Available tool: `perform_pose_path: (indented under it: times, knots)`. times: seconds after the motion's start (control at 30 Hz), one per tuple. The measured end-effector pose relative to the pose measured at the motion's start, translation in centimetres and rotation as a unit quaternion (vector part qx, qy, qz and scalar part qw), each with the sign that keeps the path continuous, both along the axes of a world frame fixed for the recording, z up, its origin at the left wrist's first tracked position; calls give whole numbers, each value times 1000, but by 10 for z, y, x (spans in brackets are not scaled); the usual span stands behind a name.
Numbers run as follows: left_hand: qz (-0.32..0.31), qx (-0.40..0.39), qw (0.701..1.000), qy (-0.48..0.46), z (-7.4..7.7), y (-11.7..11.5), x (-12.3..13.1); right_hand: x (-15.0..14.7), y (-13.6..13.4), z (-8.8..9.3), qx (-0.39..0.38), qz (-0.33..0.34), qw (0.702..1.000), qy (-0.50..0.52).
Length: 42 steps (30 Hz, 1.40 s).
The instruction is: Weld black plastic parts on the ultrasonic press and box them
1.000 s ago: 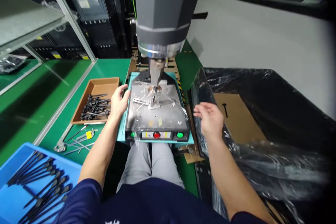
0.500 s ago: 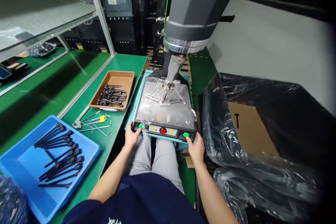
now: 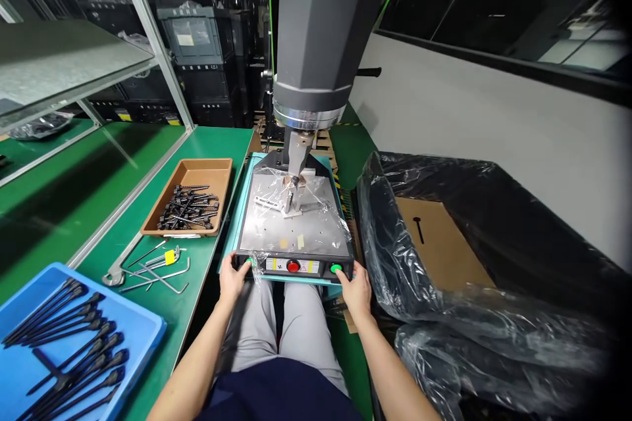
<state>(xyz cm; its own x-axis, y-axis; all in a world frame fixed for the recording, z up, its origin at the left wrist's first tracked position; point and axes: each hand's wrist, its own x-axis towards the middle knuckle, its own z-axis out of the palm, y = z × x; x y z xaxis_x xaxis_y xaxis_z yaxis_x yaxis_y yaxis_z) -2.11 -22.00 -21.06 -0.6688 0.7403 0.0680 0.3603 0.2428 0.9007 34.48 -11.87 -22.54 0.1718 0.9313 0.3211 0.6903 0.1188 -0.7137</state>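
Note:
My left hand (image 3: 233, 283) wraps round the front left corner of the press machine's base (image 3: 323, 268), its thumb at the left green button (image 3: 249, 263). At the opposite corner my right hand (image 3: 357, 291) grips the base, with the thumb on the right green button (image 3: 336, 268). A red button (image 3: 293, 266) sits between them. Above, the grey press head (image 3: 316, 33) carries a metal horn (image 3: 299, 152) that reaches down to a small fixture (image 3: 292, 210) on the metal plate (image 3: 261, 233). Clear plastic film partly covers the plate; any part inside the fixture cannot be made out.
On the green bench (image 3: 212, 141) at left stand a brown tray (image 3: 207, 174) of dark screw-like parts and a blue tray (image 3: 148, 335) of long black parts. Hex keys (image 3: 165, 276) and a wrench (image 3: 114, 275) lie between them. At right, a plastic-lined box (image 3: 385, 230) holds cardboard (image 3: 439, 237) and one black part (image 3: 419, 229).
The camera view has shifted, so the scene sits lower and further left. Both hands keep their places at the machine's corners, thumbs at the green buttons. The horn remains down at the fixture.

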Motion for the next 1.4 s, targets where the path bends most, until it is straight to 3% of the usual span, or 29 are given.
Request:
perform_pose_path:
  times: [0.2,0.43,0.6,0.73,0.87,1.03,1.4]
  knots:
    - [4,-11,1000,21,2,0,3,-9,-6,2,-6,-17,1000,-19]
    - [-21,33,999,-18,-5,-7,-3,-2,-13,1,-9,38,999,-2]
    - [27,35,999,-18,-19,-37,6,6,-20,-7,-49,63,996,43]
    - [68,-60,996,-9,-27,-66,20,3,-23,-9,-62,54,995,58]
    - [-15,-159,987,-7,-32,-83,35,1,-23,-10,-62,45,995,65]
    - [-115,-233,965,41,-32,-80,42,1,-24,-8,-85,40,992,82]
    - [-176,-233,956,13,-31,-72,27,0,-26,-1,-114,39,985,125]
